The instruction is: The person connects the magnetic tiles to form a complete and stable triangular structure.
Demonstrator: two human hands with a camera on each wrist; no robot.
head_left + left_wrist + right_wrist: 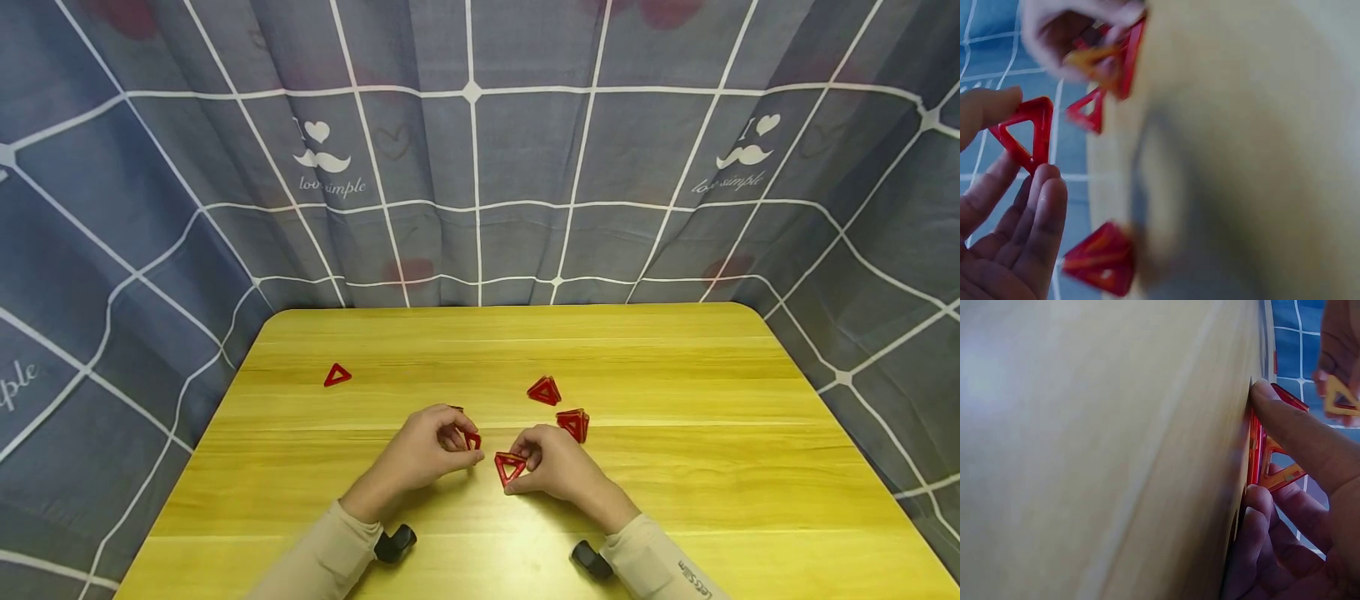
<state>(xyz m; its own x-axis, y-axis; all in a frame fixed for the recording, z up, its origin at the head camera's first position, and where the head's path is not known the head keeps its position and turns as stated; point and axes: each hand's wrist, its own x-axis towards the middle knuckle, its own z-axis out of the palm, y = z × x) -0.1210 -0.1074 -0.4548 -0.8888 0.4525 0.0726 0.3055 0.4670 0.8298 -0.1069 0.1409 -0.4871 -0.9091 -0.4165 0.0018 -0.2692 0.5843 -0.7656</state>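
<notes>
My left hand [427, 450] pinches one red triangular tile [1042, 134], an open frame, between thumb and fingers, held up off the table. Opposite it, my right hand [558, 468] grips a pair of joined triangular tiles [510, 470]. In the right wrist view, a red tile [1255, 450] lies along the tabletop and an orange tile [1285, 476] stands up from it, between thumb and fingers. The two hands are a short gap apart. Beyond the left fingers, mostly hidden in the head view, is a red pyramid of tiles [1100, 259].
Two red tile pyramids, one farther back [545, 390] and one nearer [573, 424], stand just beyond my right hand. A single red triangle [337, 374] lies at the back left of the wooden table [675, 367]. A grey checked curtain [420, 167] hangs around the table.
</notes>
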